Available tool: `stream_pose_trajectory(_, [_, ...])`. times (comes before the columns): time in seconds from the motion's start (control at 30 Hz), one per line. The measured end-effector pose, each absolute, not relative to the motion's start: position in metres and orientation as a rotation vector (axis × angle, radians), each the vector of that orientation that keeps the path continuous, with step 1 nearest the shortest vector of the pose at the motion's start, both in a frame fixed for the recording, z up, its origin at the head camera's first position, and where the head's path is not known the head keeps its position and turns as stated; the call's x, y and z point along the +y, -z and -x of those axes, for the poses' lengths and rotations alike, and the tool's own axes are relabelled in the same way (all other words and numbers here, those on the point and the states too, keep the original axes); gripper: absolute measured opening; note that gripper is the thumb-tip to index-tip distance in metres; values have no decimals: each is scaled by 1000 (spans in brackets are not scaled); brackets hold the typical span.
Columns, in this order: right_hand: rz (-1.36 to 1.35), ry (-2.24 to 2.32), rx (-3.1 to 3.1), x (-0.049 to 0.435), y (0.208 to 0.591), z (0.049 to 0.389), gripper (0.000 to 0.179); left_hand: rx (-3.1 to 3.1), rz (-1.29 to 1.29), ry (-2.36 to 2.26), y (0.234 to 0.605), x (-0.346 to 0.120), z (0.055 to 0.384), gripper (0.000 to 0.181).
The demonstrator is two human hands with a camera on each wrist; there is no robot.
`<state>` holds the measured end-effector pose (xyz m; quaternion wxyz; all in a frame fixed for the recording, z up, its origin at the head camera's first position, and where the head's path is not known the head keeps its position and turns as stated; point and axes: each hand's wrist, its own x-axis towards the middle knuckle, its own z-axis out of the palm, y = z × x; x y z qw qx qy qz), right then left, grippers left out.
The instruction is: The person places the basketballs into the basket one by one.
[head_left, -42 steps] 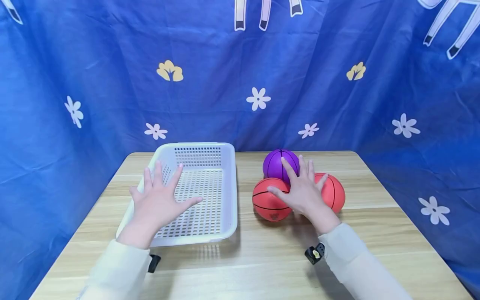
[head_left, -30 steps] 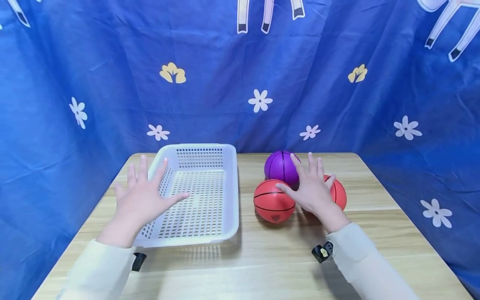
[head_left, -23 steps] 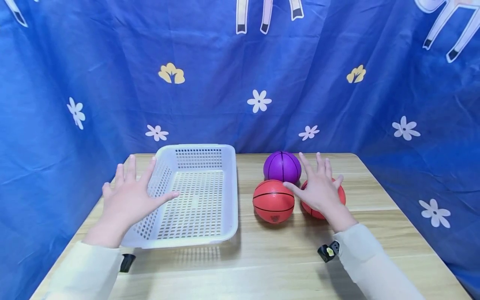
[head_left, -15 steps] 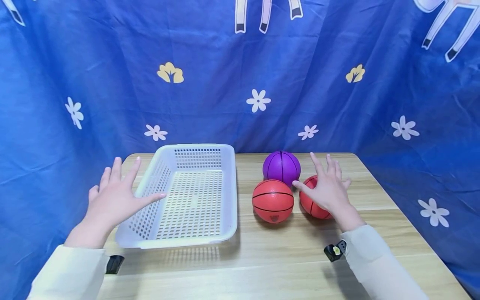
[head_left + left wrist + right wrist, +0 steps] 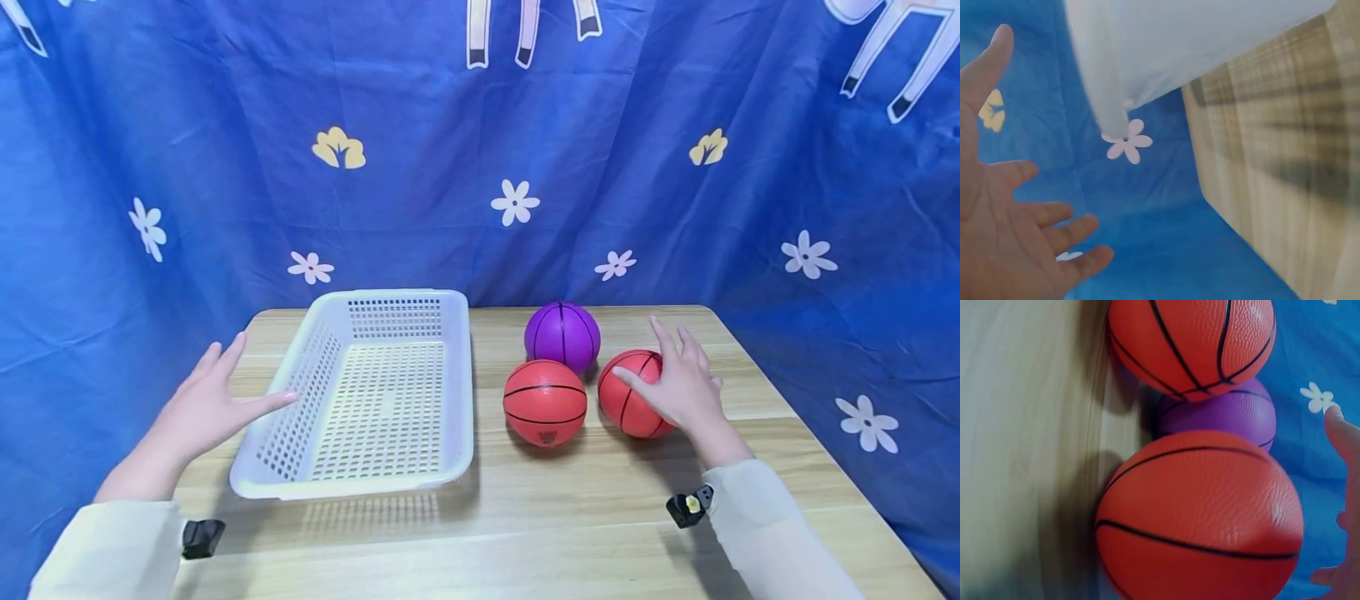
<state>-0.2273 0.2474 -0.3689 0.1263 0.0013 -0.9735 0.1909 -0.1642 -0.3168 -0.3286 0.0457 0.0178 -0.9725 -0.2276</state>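
A white perforated plastic basket [image 5: 463,400] stands on the left half of the table with nothing inside. My left hand [image 5: 202,408] hovers beside its left wall, fingers spread and holding nothing; the left wrist view has the basket's pale side [image 5: 1166,44] apart from the palm. On the right sit three small basketballs: a purple one [image 5: 562,336] at the back, a red one [image 5: 545,403] in front, and a second red one [image 5: 628,393] farther right. Above that right red ball is my right hand [image 5: 684,387], empty, thumb and fingers extended, partly covering it in the head view.
A light wood-grain table [image 5: 525,533] carries everything. Blue cloth [image 5: 420,200] printed with flowers hangs behind it and along both sides. A dark wrist camera [image 5: 202,538] is strapped at the left cuff, another [image 5: 688,507] at the right.
Both hands have moved apart: the left from over the basket out past its left side, the right away from the front red ball toward the right. Balls and basket stay put.
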Motion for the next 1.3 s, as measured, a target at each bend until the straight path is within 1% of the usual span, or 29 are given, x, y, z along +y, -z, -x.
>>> stream_pose_trajectory(0.23, [2,-633,-2859,261,377,225,104,-3003,-38,878,336,-329,166,110])
stream_pose_trajectory(0.47, [-69,-728,-2887,270,383,221,104,-3047,-58,983,343,-338,162,104])
stream_pose_trajectory(0.7, [-129,-829,-2880,277,389,218,106,-3019,-33,1159,351,-342,158,94])
stream_pose_trajectory(1.07, [-171,-935,-2888,290,401,215,104,-2939,-45,1216,363,-345,157,81])
stream_pose_trajectory(1.3, [-189,-982,-2867,295,406,216,103,-2920,-89,1289,369,-348,157,79])
